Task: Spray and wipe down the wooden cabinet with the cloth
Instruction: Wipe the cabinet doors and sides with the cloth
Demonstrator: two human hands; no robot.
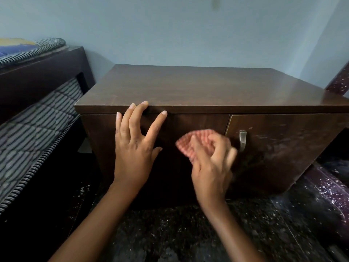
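A dark brown wooden cabinet (pixel 198 87) stands against the pale blue wall, its flat top bare. My left hand (pixel 135 144) rests spread on the left door, fingertips touching the front edge of the top. My right hand (pixel 211 163) is shut on a bunched red-and-white checked cloth (pixel 190 142) and presses it against the cabinet front near the seam between the two doors. The right hand is motion-blurred. A metal handle (pixel 242 139) sits on the right door, just right of the cloth. No spray bottle is in view.
A bed with a striped mattress (pixel 37 125) and dark wooden frame (pixel 47 72) stands close on the left. The floor (pixel 188 233) is dark speckled stone. A dark speckled slab (pixel 338 82) leans at the right behind the cabinet.
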